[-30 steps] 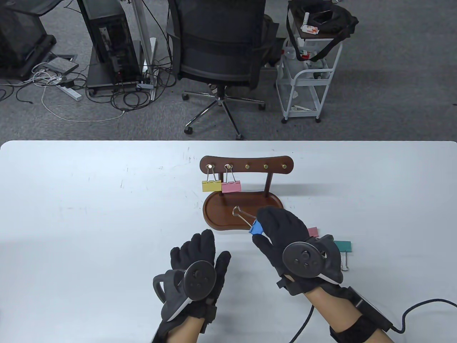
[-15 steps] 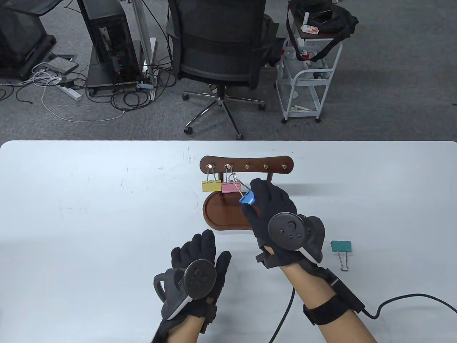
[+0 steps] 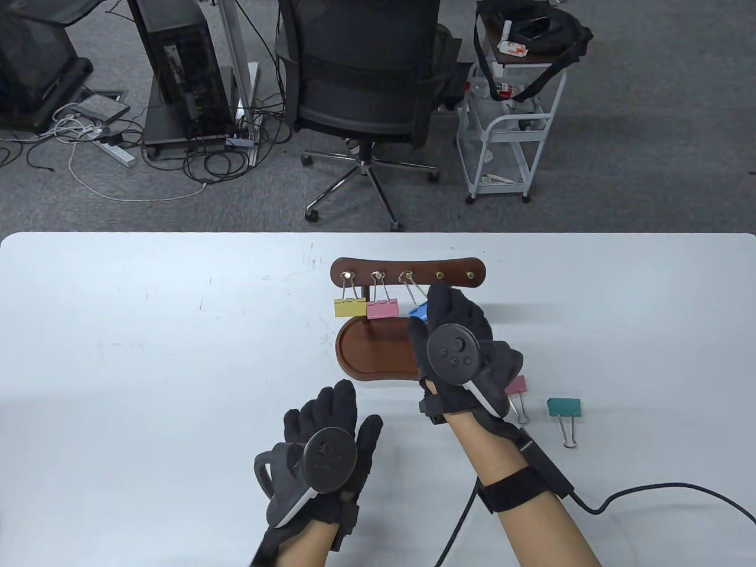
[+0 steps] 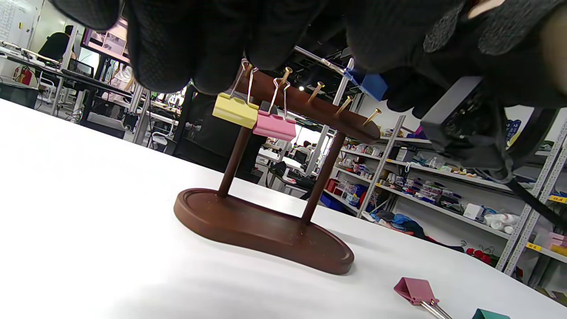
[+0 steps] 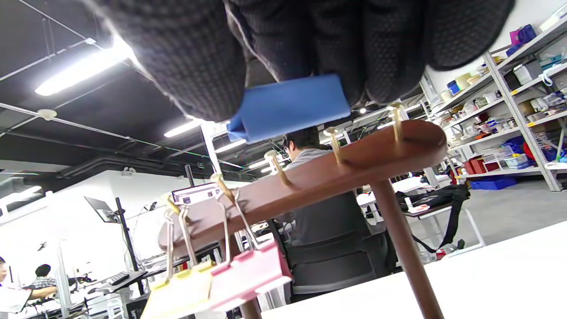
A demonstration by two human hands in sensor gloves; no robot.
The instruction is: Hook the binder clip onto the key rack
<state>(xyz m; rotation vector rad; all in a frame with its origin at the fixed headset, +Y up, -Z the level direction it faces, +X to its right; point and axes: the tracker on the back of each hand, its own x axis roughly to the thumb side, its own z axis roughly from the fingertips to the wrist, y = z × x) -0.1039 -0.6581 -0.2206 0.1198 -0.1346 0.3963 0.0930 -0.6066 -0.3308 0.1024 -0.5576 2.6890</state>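
A brown wooden key rack (image 3: 407, 273) (image 4: 305, 104) (image 5: 310, 177) stands mid-table with a row of brass pegs. A yellow clip (image 3: 349, 307) (image 4: 234, 110) and a pink clip (image 3: 383, 309) (image 4: 273, 125) hang from its two leftmost pegs. My right hand (image 3: 426, 316) pinches a blue binder clip (image 3: 418, 311) (image 5: 288, 106) (image 4: 367, 84), whose wire loop reaches the third peg (image 3: 406, 276). My left hand (image 3: 331, 413) lies flat and empty on the table near the front.
A loose pink clip (image 3: 517, 387) (image 4: 416, 290) and a teal clip (image 3: 564, 407) lie on the table right of the rack's oval base (image 3: 369, 351) (image 4: 261, 228). An office chair (image 3: 363, 77) and a white cart (image 3: 508, 124) stand beyond the far edge.
My right hand carried the blue clip up and away from me, from over the rack's base to the third peg. That uncovered the loose pink clip. The left hand stayed put.
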